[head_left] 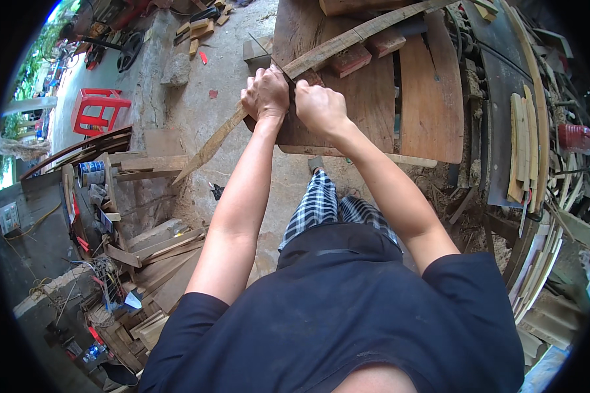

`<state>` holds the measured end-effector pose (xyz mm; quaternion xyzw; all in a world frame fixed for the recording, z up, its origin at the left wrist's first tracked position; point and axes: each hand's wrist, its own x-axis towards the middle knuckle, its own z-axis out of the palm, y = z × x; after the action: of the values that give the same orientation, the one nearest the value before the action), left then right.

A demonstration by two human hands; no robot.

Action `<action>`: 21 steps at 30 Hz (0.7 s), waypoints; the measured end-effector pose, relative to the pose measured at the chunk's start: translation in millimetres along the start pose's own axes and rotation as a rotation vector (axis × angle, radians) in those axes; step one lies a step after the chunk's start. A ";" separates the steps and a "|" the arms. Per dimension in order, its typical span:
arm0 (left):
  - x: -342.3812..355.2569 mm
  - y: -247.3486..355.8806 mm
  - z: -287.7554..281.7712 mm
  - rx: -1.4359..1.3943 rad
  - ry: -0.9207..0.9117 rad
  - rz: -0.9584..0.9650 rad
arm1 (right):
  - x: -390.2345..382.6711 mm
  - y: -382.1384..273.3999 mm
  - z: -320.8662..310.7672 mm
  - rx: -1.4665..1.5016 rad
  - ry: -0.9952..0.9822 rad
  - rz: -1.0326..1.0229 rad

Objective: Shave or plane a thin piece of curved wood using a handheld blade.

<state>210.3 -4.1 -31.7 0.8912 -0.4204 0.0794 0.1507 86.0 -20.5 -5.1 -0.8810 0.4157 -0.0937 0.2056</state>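
A long, rough wooden strip [357, 36] runs slantwise over a brown wooden bench top [367, 121], and its near left end sticks out past the edge. My left hand [267, 93] is closed around the strip at the bench's left edge. Just to its right, my right hand [320, 108] makes a fist on what looks like a handsaw [282, 71]. Its thin dark blade crosses the strip close to my left fingers, seen almost edge-on; the handle is hidden in my fist. Beneath the strip lie reddish wooden blocks [353, 61].
Scrap boards [160, 259] are heaped at the left, near a small can [92, 173]. Farther back stands a red plastic stool [100, 111]. Stacked wooden strips [523, 141] and a red container [575, 139] line the right side. My foot [315, 163] is below the bench edge.
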 end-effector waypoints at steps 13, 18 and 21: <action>10.2 -4.3 4.5 0.051 -0.025 -0.062 | -12.3 4.1 3.7 -0.001 0.006 -0.009; 6.8 -13.8 7.0 0.053 0.004 -0.088 | -45.0 6.7 1.9 0.055 -0.035 -0.004; 7.8 -17.5 7.1 0.047 0.028 -0.074 | -36.2 1.4 -11.9 0.020 -0.107 0.018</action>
<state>228.9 -1.6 -39.8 0.9083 -0.3830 0.0959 0.1382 57.9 3.2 5.2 -0.8789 0.4108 -0.0486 0.2374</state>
